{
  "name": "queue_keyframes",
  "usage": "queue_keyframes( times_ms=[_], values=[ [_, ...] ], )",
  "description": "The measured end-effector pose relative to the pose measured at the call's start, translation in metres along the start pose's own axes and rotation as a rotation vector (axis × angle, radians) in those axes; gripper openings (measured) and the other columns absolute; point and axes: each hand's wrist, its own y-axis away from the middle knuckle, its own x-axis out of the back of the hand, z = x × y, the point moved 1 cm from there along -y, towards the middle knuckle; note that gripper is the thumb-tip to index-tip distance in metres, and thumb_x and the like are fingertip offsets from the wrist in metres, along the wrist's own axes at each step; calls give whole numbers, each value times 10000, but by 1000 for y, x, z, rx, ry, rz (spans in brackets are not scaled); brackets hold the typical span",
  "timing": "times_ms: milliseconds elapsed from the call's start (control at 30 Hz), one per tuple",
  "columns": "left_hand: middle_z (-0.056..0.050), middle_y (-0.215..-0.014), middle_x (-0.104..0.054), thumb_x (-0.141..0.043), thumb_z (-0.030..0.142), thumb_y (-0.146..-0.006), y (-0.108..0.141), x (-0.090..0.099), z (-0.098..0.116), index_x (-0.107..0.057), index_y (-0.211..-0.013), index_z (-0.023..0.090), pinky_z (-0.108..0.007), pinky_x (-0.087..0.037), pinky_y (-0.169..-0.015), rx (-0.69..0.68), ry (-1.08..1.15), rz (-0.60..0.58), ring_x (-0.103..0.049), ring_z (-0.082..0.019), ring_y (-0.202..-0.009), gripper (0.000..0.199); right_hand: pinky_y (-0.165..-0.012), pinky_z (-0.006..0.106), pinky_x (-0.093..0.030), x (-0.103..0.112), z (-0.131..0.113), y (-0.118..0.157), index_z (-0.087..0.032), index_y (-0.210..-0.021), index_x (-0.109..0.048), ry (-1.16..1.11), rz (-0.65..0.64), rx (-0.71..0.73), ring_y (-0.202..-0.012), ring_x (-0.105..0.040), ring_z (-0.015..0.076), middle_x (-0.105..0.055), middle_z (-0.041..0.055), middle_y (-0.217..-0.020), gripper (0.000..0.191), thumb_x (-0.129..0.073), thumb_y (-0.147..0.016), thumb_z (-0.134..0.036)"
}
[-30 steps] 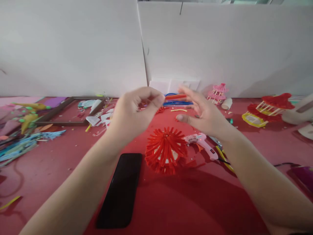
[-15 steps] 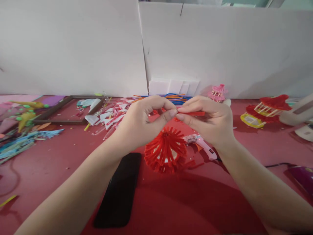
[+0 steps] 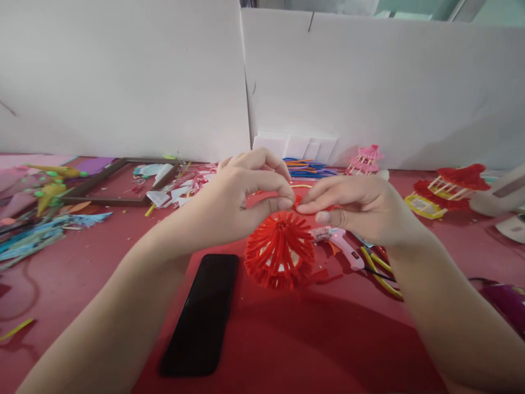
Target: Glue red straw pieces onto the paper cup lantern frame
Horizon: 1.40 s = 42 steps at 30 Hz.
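My left hand (image 3: pixel 250 197) is closed in a pinch, thumb and index finger on one end of a short red pipe cleaner (image 3: pixel 330 208). Fingertips of my right hand (image 3: pixel 361 210) pinch the same piece, and most of it is hidden behind the fingers. Just below both hands stands a small red pavilion roof (image 3: pixel 281 249), made of many red pipe cleaner strips that fan out from a peak. A pink hot glue gun (image 3: pixel 346 249) lies to its right, with yellow-handled pliers (image 3: pixel 383 279) beside it, partly covered by my right forearm.
A black phone (image 3: pixel 200 317) lies in front of the roof. Behind are a bundle of blue and orange pipe cleaners (image 3: pixel 309 168), a pink pavilion (image 3: pixel 365 160) and a red-and-yellow pavilion (image 3: pixel 451 189). At left are a brown frame (image 3: pixel 106 202) and paper scraps. White boards close off the back.
Both hands have come down a little towards the red roof, still pinching the red pipe cleaner. The right hand has shifted right, uncovering the pliers. The view has tilted slightly.
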Motion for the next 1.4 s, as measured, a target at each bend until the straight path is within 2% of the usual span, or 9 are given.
queue_keyframes(
  times_ms=[100, 267, 467, 567, 700, 833, 900, 1133, 1400],
  values=[
    [-49, -1174, -657, -614, 291, -981, 2, 2, -1, -792, -871, 293, -509, -483, -1092, 11, -24, -42, -649, -260, -1065, 210, -755, 262, -652, -1, -2, 1, -275, -972, -829, -15, -7, 31, -883, -780, 139, -824, -3, -974, 90, -781, -944, -205],
    [-40, -1207, -678, -605, 322, -986, 4, 2, -4, -786, -951, 303, -500, -498, -1078, 59, -46, -46, -657, -260, -1075, 185, -741, 286, -605, -7, -2, 4, -256, -843, -756, -28, 170, -34, -817, -722, 135, -766, -25, -865, 118, -843, -865, -179],
    [-19, -1218, -716, -615, 333, -971, 1, 6, -1, -791, -923, 303, -499, -477, -1123, 104, -59, -49, -678, -268, -1129, 185, -714, 284, -618, -6, -9, 4, -252, -781, -742, 33, 72, 0, -821, -740, 144, -773, -28, -842, 153, -834, -889, -196],
    [-9, -1147, -773, -584, 332, -991, 0, 4, 2, -790, -979, 291, -408, -537, -1017, 170, -1, -7, -710, -248, -1092, 211, -773, 306, -646, -10, -12, 7, -265, -862, -760, 227, 194, 113, -859, -765, 155, -803, -24, -890, 125, -794, -921, -160],
    [-24, -996, -777, -530, 262, -1001, 8, -5, 0, -752, -1169, 262, -332, -552, -808, 309, 44, 208, -712, -209, -929, 278, -822, 356, -680, -26, -16, 26, -237, -962, -758, 588, 460, 364, -933, -790, 203, -815, 30, -948, 197, -779, -891, -54],
    [0, -705, -578, -452, 190, -980, 21, -20, -12, -737, -1069, 225, -308, -398, -534, 346, 119, 339, -503, -151, -576, 301, -820, 350, -718, -44, -14, 51, -168, -955, -755, 741, 267, 494, -926, -811, 216, -837, 83, -958, 156, -766, -889, -27],
    [17, -640, -492, -446, 201, -984, 26, -28, -19, -712, -1019, 225, -312, -348, -502, 338, 143, 377, -414, -147, -525, 270, -819, 350, -729, -49, -10, 60, -167, -955, -760, 748, 235, 504, -909, -817, 212, -847, 79, -962, 160, -757, -893, -20],
    [-35, -988, -717, -561, 260, -986, 24, -56, -26, -654, -1078, 229, -357, -565, -835, 192, 253, 388, -646, -177, -838, 135, -796, 353, -726, -58, 1, 68, -154, -943, -765, 767, 261, 483, -873, -809, 216, -846, 76, -938, 169, -793, -852, -15],
    [-112, -1298, -747, -544, 338, -1008, 34, -68, -21, -642, -1258, 196, -471, -558, -1100, 129, 449, 289, -713, -281, -1223, 304, -804, 375, -681, -63, 1, 70, -181, -893, -754, 841, 318, 439, -896, -757, 223, -804, 52, -894, 102, -794, -884, -87]
  ],
)
